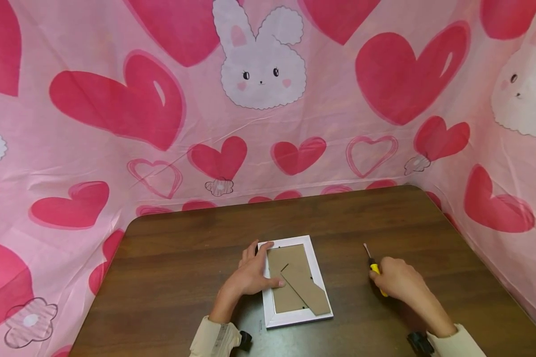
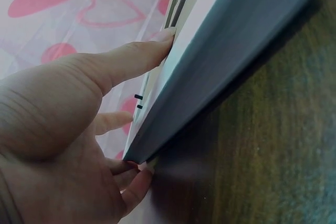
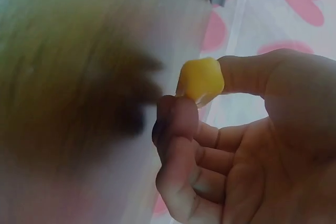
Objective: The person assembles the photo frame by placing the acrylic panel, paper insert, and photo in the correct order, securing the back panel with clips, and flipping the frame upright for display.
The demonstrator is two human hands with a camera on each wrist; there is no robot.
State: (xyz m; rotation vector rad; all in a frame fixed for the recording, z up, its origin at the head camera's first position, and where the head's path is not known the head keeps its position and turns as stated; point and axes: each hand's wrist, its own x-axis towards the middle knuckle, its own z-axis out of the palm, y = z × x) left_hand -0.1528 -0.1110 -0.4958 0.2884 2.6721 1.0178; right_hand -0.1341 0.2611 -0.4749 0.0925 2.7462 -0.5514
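Worktop (image 1: 169, 277), with a picture frame (image 1: 290, 317) lying back-up.
To spare the backing board (image 1: 283, 300), hold the frame steady: your left hand (image 1: 252, 275) grips its left edge. Your right hand (image 1: 399, 277) pinches the screwdriver (image 1: 375, 269) right of the frame; best approach gently. Frame's long axis runs away from you; the screwdriver's tip points away too, slightly leftward.
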